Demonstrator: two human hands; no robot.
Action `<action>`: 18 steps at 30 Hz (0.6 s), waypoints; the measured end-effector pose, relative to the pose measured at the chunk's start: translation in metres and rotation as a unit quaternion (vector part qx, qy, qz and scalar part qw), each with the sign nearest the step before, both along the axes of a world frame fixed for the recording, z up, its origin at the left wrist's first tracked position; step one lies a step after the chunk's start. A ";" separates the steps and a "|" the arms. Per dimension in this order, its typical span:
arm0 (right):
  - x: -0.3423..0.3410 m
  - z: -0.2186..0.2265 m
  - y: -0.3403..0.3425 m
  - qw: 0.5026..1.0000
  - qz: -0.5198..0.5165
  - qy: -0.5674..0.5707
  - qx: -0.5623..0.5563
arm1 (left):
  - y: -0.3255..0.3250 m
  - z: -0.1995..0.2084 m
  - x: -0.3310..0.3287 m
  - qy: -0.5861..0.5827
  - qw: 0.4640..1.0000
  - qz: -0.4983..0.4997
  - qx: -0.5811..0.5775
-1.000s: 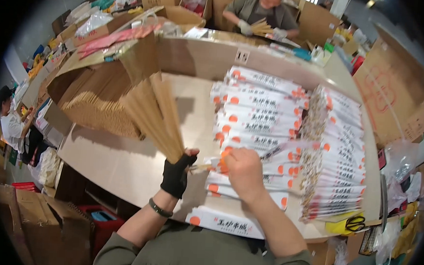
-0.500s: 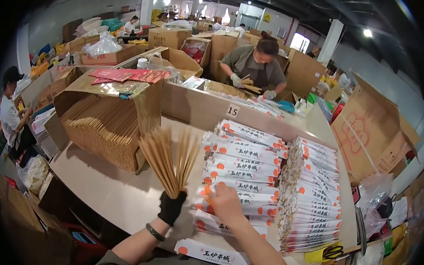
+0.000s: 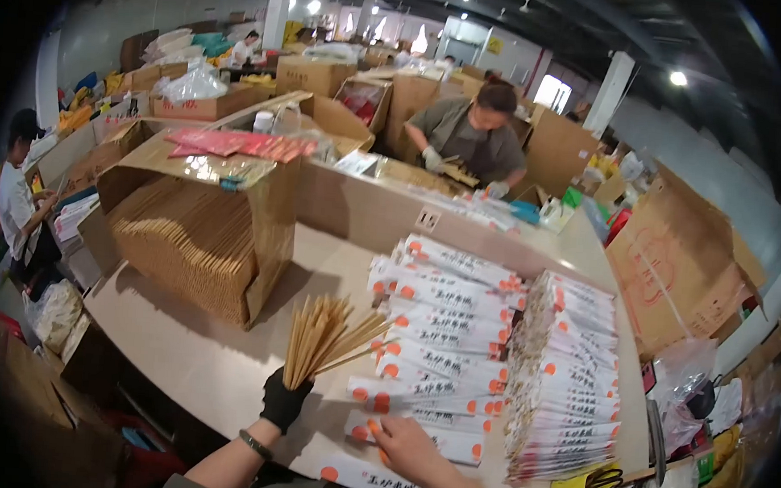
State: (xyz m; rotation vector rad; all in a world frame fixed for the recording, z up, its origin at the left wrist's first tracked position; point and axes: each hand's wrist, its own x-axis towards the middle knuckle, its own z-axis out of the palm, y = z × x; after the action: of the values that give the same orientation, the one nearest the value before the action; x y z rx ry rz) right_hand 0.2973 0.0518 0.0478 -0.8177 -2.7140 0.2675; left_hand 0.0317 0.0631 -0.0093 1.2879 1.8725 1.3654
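My left hand (image 3: 284, 400), in a black glove, is closed around the lower ends of a bundle of wooden chopsticks (image 3: 324, 334). Their upper ends fan out, some leaning right. My right hand (image 3: 409, 449) is bare apart from orange finger covers; its thumb and index finger are apart, over a white paper sleeve (image 3: 459, 443) with orange dots. Whether the fingertips touch it cannot be seen. Above that, more such sleeves (image 3: 450, 359) lie in an overlapping column. One more sleeve (image 3: 358, 475) lies at the table's near edge.
On the left stands an open carton (image 3: 275, 228) packed with chopsticks, red papers (image 3: 236, 145) on top. To the right are stacked filled sleeves (image 3: 579, 372) and black-handled scissors (image 3: 604, 479). Behind a low partition (image 3: 366, 202) a gloved co-worker (image 3: 469, 132) handles sticks.
My left hand has moved down and left with the chopsticks, which now spread rightward. My right hand has gone lower, towards the near sleeves. The view has shifted slightly.
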 end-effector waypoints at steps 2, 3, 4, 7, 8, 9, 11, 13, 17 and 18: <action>0.001 -0.026 -0.002 0.999 -0.001 -0.032 -0.003 | -0.001 0.002 0.005 -0.059 0.998 -0.020 -0.029; 0.003 -0.033 -0.004 1.000 -0.012 0.000 0.015 | 0.001 0.011 0.009 -0.016 1.000 -0.022 -0.002; 0.002 -0.029 -0.004 0.999 -0.018 0.031 0.029 | -0.001 0.012 0.008 -0.033 0.999 -0.017 0.011; 0.007 -0.019 -0.003 0.997 -0.059 0.038 0.019 | 0.001 0.019 0.007 -0.047 0.999 -0.003 -0.022; 0.007 -0.018 -0.002 0.995 -0.083 0.046 0.019 | 0.003 0.018 0.003 -0.076 0.997 -0.005 -0.029; 0.004 -0.016 -0.005 0.995 -0.086 0.049 0.004 | 0.000 0.016 0.000 -0.072 0.997 0.005 -0.022; 0.002 -0.011 -0.005 0.985 -0.116 0.125 -0.019 | -0.002 0.013 -0.006 -0.061 0.998 0.016 -0.018; 0.004 -0.016 -0.004 0.977 -0.147 0.144 -0.054 | -0.011 0.014 -0.010 -0.039 0.999 0.004 -0.025; 0.011 0.012 0.006 0.904 -0.289 0.238 -0.206 | -0.027 0.025 -0.024 -0.047 0.995 -0.027 -0.082; 0.013 0.019 0.009 0.851 -0.342 0.287 -0.278 | -0.030 0.026 -0.028 -0.044 0.995 -0.030 -0.085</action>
State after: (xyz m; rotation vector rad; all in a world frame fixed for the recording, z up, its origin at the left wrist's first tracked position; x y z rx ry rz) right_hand 0.3105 0.0604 0.0671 -1.4977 -1.6513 0.9650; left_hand 0.0034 0.0331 0.0164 1.1694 1.8322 1.1854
